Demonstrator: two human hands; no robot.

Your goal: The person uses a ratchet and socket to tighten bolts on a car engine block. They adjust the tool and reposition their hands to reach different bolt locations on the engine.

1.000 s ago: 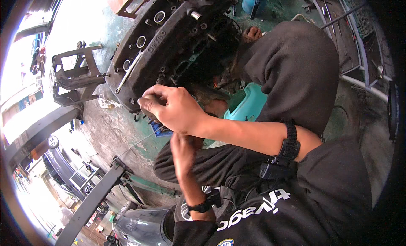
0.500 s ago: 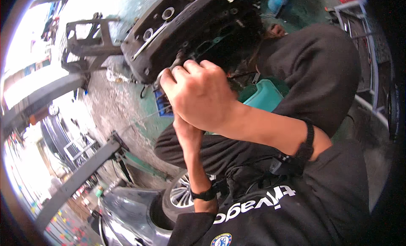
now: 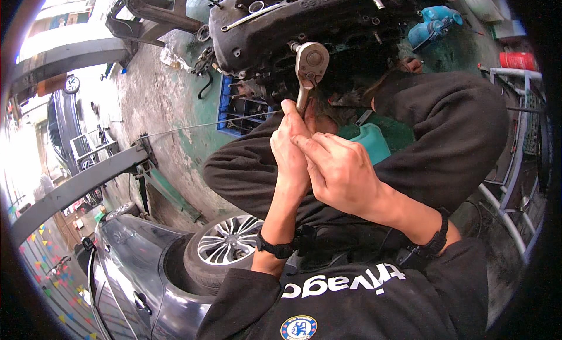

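Observation:
My left hand (image 3: 291, 153) is wrapped around the handle of a silver ratchet wrench (image 3: 305, 85), its thumb along the shaft. Beside it, my right hand (image 3: 348, 173) is closed, its fingers pressed over the left hand and the lower handle, most of which they hide. The ratchet's round head stands at the near side of a dark, greasy engine part (image 3: 328, 21), its drive end toward a fitting there; whether it is seated I cannot tell. A combination wrench (image 3: 257, 16) lies along the top of that part.
By my knee sits a blue parts tray (image 3: 227, 114) holding metal pieces. A teal container (image 3: 374, 143) rests between my legs. Blue plastic objects (image 3: 433, 27) and a red can (image 3: 517, 61) are far right, near a metal rack (image 3: 518, 123). A dark car (image 3: 137, 264) stands at left.
Both hands have come back from the engine part toward my body, uncovering the ratchet's head. My right hand has moved to the right and lower. The view has shifted, too.

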